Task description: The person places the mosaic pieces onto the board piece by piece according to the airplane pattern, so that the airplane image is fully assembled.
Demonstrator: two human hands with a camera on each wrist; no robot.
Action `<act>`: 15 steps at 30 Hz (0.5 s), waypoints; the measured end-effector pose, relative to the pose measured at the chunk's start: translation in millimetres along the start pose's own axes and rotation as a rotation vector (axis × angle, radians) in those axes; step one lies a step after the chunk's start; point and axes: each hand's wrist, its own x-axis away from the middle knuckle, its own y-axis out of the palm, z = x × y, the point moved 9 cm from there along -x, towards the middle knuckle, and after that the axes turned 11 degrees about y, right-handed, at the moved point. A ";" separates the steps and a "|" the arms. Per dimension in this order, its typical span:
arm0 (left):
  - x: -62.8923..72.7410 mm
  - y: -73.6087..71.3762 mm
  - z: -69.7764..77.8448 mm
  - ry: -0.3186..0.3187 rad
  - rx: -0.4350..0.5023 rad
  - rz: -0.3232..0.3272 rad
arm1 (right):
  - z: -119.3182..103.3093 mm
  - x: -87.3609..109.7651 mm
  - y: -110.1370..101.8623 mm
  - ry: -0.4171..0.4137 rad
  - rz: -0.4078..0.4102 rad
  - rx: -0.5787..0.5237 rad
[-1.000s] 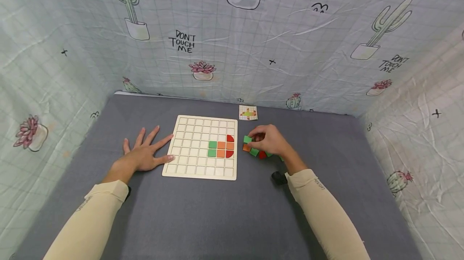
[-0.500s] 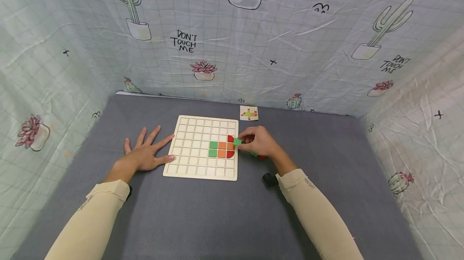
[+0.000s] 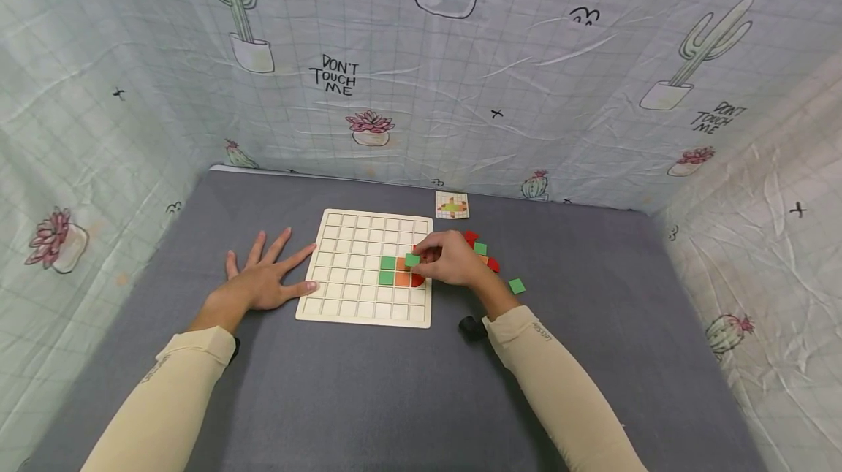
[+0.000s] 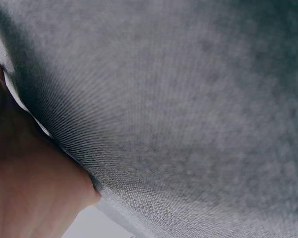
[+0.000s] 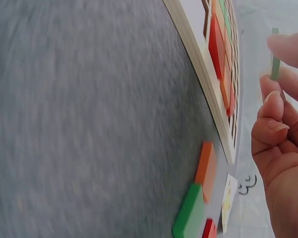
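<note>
My right hand [image 3: 450, 259] pinches a green square tile [image 3: 412, 260] between thumb and fingers, above the right side of a white grid board [image 3: 342, 275]. In the right wrist view the tile [image 5: 275, 62] is seen edge-on, raised off the board. Green tiles [image 3: 387, 278], orange tiles [image 3: 403, 279] and a rounded red tile [image 3: 418, 280] lie in the board's cells; my right hand partly hides this group. My left hand [image 3: 259, 283] lies with fingers spread on the grey table, thumb and index finger touching the board's left edge.
Several loose tiles lie right of the board, partly behind my right hand, among them a red one [image 3: 493, 265] and a green one [image 3: 517, 286]. A small patterned card [image 3: 452, 205] lies behind the board. A printed cloth [image 3: 395, 77] hangs around the table.
My right hand has lifted the green tile from the loose pile and carried it left over the board. Loose tiles behind the hand have come into view. The left hand stays put.
</note>
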 end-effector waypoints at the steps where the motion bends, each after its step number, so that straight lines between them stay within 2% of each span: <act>1: 0.0 0.0 0.1 -0.001 0.001 -0.001 | -1.5 -0.7 1.7 -0.003 0.000 0.006; 15: 1.0 -1.9 -0.8 -0.004 0.007 0.004 | -19.8 -14.0 27.0 0.022 -0.013 0.081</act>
